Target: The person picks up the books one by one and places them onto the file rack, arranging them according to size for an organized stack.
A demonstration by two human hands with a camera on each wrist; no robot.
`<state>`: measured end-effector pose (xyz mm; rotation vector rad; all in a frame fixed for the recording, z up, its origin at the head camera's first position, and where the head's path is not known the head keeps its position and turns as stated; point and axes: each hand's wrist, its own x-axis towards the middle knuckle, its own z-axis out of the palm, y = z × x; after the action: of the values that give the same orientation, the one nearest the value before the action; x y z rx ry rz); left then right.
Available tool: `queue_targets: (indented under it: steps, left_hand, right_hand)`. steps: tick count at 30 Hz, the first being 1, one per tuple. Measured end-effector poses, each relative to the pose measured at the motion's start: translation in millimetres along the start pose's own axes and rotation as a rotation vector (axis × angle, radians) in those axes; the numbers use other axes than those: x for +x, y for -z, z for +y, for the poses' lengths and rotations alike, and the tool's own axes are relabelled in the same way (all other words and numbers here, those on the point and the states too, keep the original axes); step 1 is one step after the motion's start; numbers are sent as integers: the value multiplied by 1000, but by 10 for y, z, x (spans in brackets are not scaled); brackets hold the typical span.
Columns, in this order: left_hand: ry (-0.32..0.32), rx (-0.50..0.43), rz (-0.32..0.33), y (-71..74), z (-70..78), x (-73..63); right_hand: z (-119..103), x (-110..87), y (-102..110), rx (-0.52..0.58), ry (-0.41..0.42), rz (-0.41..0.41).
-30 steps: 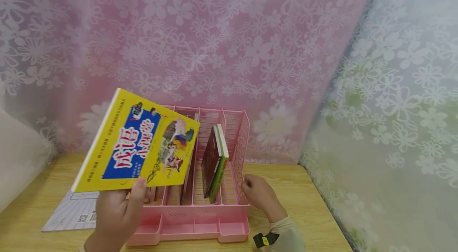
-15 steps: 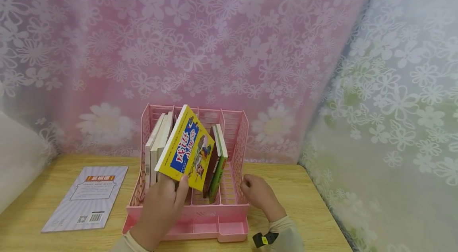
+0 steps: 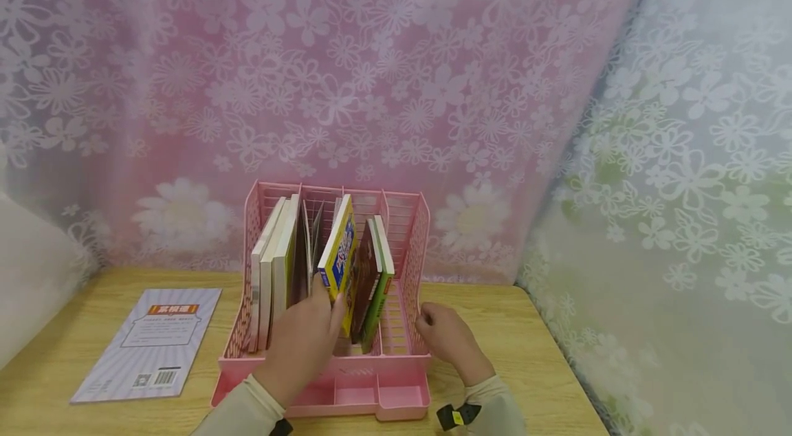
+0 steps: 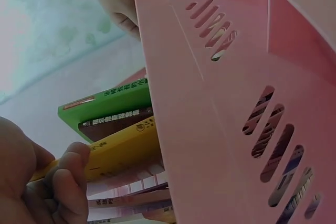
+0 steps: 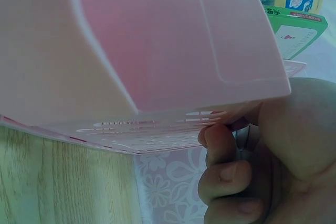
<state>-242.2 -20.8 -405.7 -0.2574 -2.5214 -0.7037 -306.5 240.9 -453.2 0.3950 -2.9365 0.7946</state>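
Observation:
My left hand (image 3: pixel 302 343) pinches a yellow book (image 3: pixel 342 264) by its spine side, upright inside the pink book rack (image 3: pixel 402 362). In the left wrist view the fingers curl at the yellow spine (image 4: pixel 126 142). Just right of it a brown book (image 3: pixel 366 278) and a green book (image 3: pixel 379 305) lean together. Several pale-edged books (image 3: pixel 272 271) fill the left side of the rack. At the rack's right side wall, my right hand (image 3: pixel 452 340) grips the edge, its fingers curled in the right wrist view, with the thumb mostly hidden.
A pale purple book (image 3: pixel 148 346) lies flat on the wooden table (image 3: pixel 526 367), left of the rack. Small pink trays (image 3: pixel 403 395) run along the rack's front. A flowered pink curtain (image 3: pixel 346 78) hangs behind, and a pale flowered one (image 3: pixel 693 230) at the right.
My left hand has carried the yellow book rightward and down from the left into the rack, turning it from cover-facing to spine-forward. My right hand has stayed at the rack's side.

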Motion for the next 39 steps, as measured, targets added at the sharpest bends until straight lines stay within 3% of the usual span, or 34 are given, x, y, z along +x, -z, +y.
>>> queue_targets:
  steps: [5, 12, 17, 25, 34, 39]
  left_hand:
    - [24, 1, -114, -80, 21, 43]
    - [-87, 24, -66, -242, -18, 89]
    - [-132, 59, -73, -329, -33, 118]
    - [-89, 80, -78, -468, -25, 220]
    - [-80, 39, -100, -559, -41, 290]
    - [-48, -7, -144, -602, -60, 288]
  right_hand:
    - [0, -3, -2, -9, -1, 5]
    - [-5, -6, -9, -9, 1, 1]
    - [-20, -7, -11, -6, -2, -2]
    - [-9, -9, -6, -13, -11, -9]
    - [-10, 5, 6, -7, -31, -9]
    - [-6, 7, -3, 11, -35, -18]
